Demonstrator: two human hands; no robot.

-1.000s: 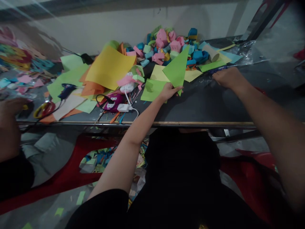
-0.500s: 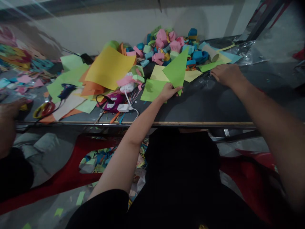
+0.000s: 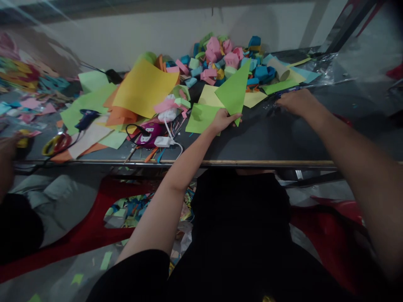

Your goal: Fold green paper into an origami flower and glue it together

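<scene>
My left hand (image 3: 223,121) pinches a bright green sheet of paper (image 3: 233,92) by its lower corner, and the sheet stands up in a triangular shape. Beneath that hand lies a flat green paper piece (image 3: 201,117), beside pale yellow paper (image 3: 209,96). Over on the right, my right hand (image 3: 294,101) is closed low over the table. A dark blue object (image 3: 290,89) shows just behind its fingers, and a small dark shape shows at the fingertips; their kind cannot be made out.
Behind the sheets is a heap of folded paper pieces (image 3: 220,58). A cardboard tube (image 3: 280,69) lies right of it. To the left are yellow paper (image 3: 145,88), a purple power strip (image 3: 149,136), a glue gun (image 3: 86,119), scissors (image 3: 56,144) and another person's hand (image 3: 8,151).
My right hand has dipped slightly toward me, and the dark blue object now shows behind it. My left hand stays still with the green paper. The other person's hand has shifted left.
</scene>
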